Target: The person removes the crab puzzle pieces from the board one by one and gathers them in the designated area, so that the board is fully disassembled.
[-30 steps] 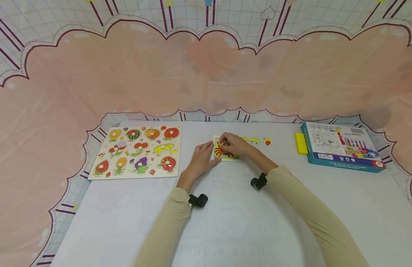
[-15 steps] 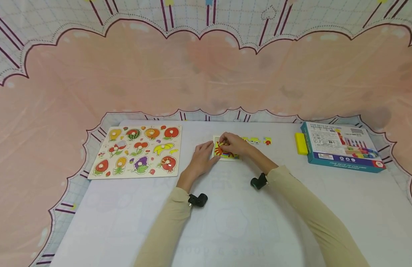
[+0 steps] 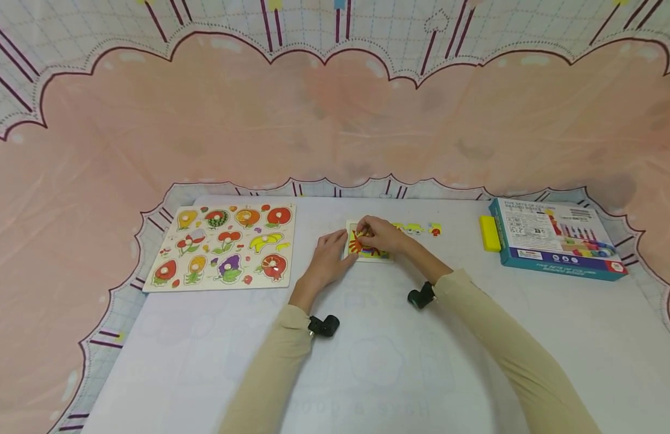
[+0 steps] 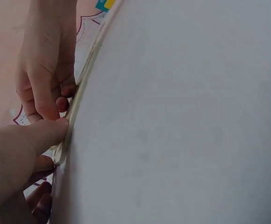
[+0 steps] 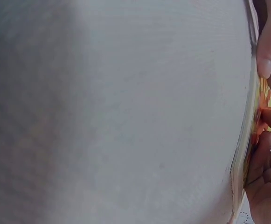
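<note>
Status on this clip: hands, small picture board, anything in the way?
Left hand at left edge of small picture board; right hand on its face, pinch unclear. Board flat on table, partly hidden by right hand. No obstruction visible.

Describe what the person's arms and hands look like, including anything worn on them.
The left sleeve and right sleeve are long, plain and beige, with creases. Small black rounded devices are worn there: a left wrist device and a right wrist device. The left hand and right hand wear no gloves.
</note>
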`<state>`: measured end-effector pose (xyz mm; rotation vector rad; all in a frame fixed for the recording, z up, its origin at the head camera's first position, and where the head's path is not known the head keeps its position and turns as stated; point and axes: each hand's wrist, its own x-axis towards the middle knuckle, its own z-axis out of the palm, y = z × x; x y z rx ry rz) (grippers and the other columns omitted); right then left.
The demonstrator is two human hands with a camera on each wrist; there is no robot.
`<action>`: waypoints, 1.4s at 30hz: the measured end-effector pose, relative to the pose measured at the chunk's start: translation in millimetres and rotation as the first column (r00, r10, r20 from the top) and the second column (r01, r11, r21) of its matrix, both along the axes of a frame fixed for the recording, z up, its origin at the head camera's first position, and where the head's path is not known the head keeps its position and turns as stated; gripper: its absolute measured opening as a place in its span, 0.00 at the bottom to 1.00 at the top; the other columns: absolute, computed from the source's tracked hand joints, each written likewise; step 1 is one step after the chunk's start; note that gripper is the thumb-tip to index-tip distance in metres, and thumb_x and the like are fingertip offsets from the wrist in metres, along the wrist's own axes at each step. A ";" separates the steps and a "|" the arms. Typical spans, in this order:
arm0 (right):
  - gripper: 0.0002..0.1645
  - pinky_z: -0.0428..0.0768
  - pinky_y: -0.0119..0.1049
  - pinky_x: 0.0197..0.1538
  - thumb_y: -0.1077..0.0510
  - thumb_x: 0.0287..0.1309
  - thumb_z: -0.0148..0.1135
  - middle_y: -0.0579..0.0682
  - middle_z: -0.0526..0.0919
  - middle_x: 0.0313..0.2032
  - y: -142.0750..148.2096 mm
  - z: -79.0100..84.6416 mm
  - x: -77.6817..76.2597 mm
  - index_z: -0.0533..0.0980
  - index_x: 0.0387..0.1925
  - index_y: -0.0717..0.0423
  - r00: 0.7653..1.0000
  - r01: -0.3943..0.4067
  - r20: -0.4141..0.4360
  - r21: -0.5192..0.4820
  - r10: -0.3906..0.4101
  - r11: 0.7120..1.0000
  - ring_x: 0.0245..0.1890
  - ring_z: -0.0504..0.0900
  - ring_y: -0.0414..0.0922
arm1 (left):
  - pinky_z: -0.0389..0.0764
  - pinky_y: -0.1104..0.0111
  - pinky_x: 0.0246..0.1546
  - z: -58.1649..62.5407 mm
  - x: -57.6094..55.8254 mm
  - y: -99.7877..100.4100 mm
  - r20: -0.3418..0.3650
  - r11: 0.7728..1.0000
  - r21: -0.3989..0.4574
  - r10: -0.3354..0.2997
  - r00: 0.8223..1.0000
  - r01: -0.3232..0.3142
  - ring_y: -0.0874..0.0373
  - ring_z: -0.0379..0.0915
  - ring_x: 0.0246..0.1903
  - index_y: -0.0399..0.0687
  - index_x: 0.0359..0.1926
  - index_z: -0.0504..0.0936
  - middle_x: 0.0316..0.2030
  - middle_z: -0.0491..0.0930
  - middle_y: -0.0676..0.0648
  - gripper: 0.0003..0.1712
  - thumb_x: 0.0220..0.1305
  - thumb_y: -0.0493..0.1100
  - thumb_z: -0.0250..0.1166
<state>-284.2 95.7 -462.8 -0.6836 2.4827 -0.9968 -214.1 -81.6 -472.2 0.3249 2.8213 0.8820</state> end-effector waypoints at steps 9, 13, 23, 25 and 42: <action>0.13 0.72 0.28 0.40 0.60 0.65 0.58 0.56 0.76 0.41 1.6 0.5 -0.4 0.71 0.48 0.62 1.000 -0.003 -0.002 -0.020 0.003 1.000 0.38 0.72 0.44 | 0.59 0.56 0.72 8.7 -3.7 5.6 0.003 0.998 0.026 0.053 0.999 -0.053 0.46 0.55 0.70 0.38 0.69 0.65 0.70 0.64 0.43 0.36 0.65 0.49 0.63; 0.13 0.71 0.28 0.39 0.60 0.65 0.58 0.55 0.76 0.41 2.1 0.5 -0.4 0.70 0.48 0.63 1.000 -0.008 0.010 -0.037 0.009 0.999 0.36 0.71 0.43 | 0.59 0.56 0.72 10.7 -3.2 7.1 0.008 0.997 0.032 0.071 0.997 -0.071 0.46 0.56 0.70 0.37 0.69 0.66 0.70 0.64 0.43 0.36 0.64 0.48 0.64; 0.13 0.71 0.27 0.36 0.61 0.65 0.57 0.56 0.76 0.40 2.8 1.1 1.6 0.70 0.48 0.64 1.000 -0.026 -0.005 -0.058 0.026 0.998 0.33 0.70 0.42 | 0.58 0.54 0.72 10.0 -1.9 9.7 0.027 0.991 0.080 0.109 0.994 -0.111 0.45 0.54 0.71 0.36 0.69 0.66 0.70 0.64 0.42 0.36 0.64 0.46 0.65; 0.13 0.71 0.27 0.36 0.61 0.66 0.57 0.56 0.76 0.40 2.8 1.4 2.3 0.70 0.48 0.64 1.000 -0.025 -0.004 -0.065 0.025 0.998 0.34 0.70 0.42 | 0.58 0.54 0.72 9.3 -1.5 9.8 0.033 0.988 0.092 0.120 0.992 -0.123 0.45 0.54 0.71 0.36 0.69 0.65 0.70 0.63 0.43 0.36 0.64 0.45 0.65; 0.10 0.71 0.29 0.35 0.60 0.67 0.55 0.54 0.75 0.38 4.2 0.6 5.2 0.70 0.47 0.59 0.999 -0.016 0.030 -0.082 0.018 0.996 0.34 0.70 0.44 | 0.60 0.53 0.71 10.6 -0.7 9.1 0.015 0.991 0.067 0.118 0.993 -0.118 0.44 0.55 0.71 0.35 0.69 0.65 0.70 0.64 0.42 0.36 0.64 0.45 0.64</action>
